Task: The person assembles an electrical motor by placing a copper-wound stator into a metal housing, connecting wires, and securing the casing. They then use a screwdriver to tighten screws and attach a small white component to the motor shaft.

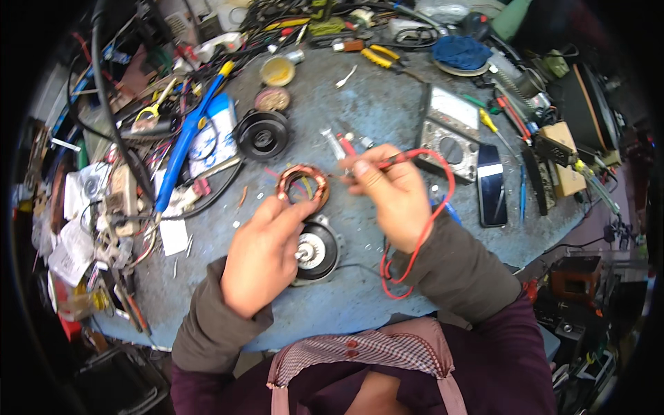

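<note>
My left hand (259, 257) is closed on the near edge of a copper-wound stator ring (301, 173), which has thin coloured wires at its middle. Just below the ring, partly behind that hand, lies a round motor housing (328, 250) with a pale shaft hub facing up. To the right, my right hand (399, 197) pinches a red test probe (393, 161) between thumb and fingers. Its red lead (451, 185) loops over the wrist and hangs in coils on the bench. The probe's tip, near the ring's right side, is too small to make out.
Beyond my right hand stands an analog multimeter (448, 144), beside a dark phone (492, 187). A black round cover (263, 135) sits behind the ring. On the left lies a blue soldering iron (181, 149) amid cluttered parts. Yellow-handled pliers (382, 58) lie at the back.
</note>
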### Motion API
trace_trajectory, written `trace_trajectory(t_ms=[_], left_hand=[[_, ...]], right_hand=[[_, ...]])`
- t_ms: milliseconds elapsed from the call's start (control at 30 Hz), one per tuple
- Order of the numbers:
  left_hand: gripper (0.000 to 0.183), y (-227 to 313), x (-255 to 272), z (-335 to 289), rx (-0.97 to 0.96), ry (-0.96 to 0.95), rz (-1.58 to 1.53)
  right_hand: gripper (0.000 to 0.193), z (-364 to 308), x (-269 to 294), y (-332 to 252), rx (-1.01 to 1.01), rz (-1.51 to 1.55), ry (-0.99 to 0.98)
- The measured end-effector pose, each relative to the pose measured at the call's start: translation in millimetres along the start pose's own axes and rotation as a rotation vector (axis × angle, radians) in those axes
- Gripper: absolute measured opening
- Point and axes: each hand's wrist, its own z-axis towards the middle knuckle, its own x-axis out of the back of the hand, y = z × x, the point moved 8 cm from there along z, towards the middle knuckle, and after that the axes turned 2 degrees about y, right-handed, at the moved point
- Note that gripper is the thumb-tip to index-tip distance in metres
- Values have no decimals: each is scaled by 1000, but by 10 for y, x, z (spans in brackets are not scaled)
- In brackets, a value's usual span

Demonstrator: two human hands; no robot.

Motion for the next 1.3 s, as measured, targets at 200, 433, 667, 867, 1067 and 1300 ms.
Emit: trace_trajectory(t_ms=[200,433,667,867,1067,1300], left_hand=[[38,-316,407,-44,289,28,-247],[32,-566,816,-76,188,20,574],[20,-404,726,324,247,83,27],[19,-528,201,374,191,-72,-83],[15,-353,53,477,3,-53,-197],[11,-288,-123,514,76,-44,-203]], right_hand=[[16,-10,-35,-624,727,-851,-112],[29,197,118,-540,662,-1467,-185],[26,224,116,-629,838,-1088,-253],[27,-10,-194,-540,743,-937,-410],[45,-149,-306,-411,703,-967,-346],[41,-81,-370,-279,671,-879,-432]])
